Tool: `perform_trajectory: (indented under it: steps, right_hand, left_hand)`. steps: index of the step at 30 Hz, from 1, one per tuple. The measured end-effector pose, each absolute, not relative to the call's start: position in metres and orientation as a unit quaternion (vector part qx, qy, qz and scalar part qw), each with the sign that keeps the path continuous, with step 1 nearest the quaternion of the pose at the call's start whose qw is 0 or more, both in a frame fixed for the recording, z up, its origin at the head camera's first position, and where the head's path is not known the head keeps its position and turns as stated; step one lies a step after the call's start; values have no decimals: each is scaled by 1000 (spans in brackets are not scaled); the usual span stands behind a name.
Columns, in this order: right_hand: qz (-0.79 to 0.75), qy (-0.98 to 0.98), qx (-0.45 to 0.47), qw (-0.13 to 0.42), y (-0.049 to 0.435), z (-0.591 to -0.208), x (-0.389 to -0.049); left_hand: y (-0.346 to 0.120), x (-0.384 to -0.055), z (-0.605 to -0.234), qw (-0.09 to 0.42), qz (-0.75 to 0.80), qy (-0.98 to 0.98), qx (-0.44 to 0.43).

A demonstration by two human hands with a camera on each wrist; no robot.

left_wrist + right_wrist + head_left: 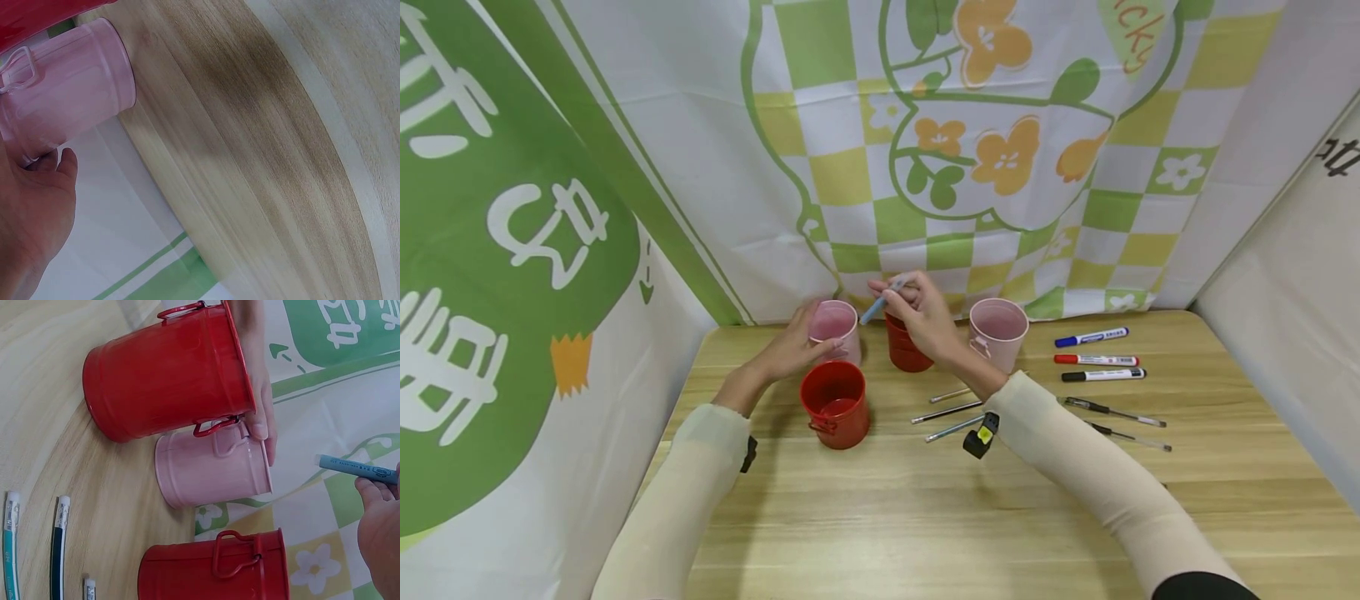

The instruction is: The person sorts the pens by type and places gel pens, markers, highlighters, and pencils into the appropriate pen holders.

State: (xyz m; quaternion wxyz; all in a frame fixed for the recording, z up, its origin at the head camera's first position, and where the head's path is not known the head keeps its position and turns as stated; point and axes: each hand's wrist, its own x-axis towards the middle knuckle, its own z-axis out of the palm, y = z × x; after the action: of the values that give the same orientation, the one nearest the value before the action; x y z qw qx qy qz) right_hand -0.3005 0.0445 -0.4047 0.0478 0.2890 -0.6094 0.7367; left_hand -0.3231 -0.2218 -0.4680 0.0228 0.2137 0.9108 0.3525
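At the back left of the table, my left hand [792, 348] grips a small pink bucket [851, 343] by its rim, the thumb across the near side. The left wrist view shows this pink bucket [75, 81] upright against the tabletop, part of the hand cut off by the frame. My right hand [927, 320] pinches a slim blue marker pen [874, 312] in the air, pointing down and left beside the pink bucket's rim. The right wrist view shows the blue marker pen [353, 467] apart from every bucket. Below the right hand stands a red bucket [908, 357], partly covered by it.
Another red bucket [850, 429] stands in front of the held one, and a second pink bucket [1009, 346] is right of my right hand. Several pencils [951, 429] lie under my right forearm. Three whiteboard markers [1096, 361] and two black pens [1116, 412] lie further right.
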Motion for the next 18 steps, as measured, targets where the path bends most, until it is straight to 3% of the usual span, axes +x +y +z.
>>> perform_trajectory:
  steps: [18]
  right_hand:
    - [763, -585, 275, 29, 23, -426, -317]
  left_hand:
    - [-222, -322, -467, 22, 351, 906, 236]
